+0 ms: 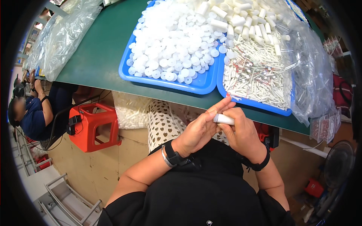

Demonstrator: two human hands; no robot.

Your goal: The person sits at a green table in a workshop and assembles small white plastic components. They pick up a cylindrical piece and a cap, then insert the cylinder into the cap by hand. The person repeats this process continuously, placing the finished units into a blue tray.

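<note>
My right hand (243, 135) grips a short white cylinder (226, 119) between thumb and curled fingers. A translucent cap or disc covers the cylinder's left end. My left hand (198, 132) lies palm up against that end, fingers stretched out and the thumb beside the cap. Both hands are just in front of the table edge. Beyond them, a blue tray (201, 88) holds a heap of translucent round discs (173, 49). The blue tray to its right (264, 107) contains thin white sticks (252, 75), some with red parts, and a pile of larger white cylinders (245, 19).
Clear plastic bags lie on the green table (94, 56) at left (68, 37) and right (313, 67). A red stool (92, 128) and a bag of white pieces (130, 109) stand below the table. Another person (37, 113) sits at far left; a fan (339, 162) is at right.
</note>
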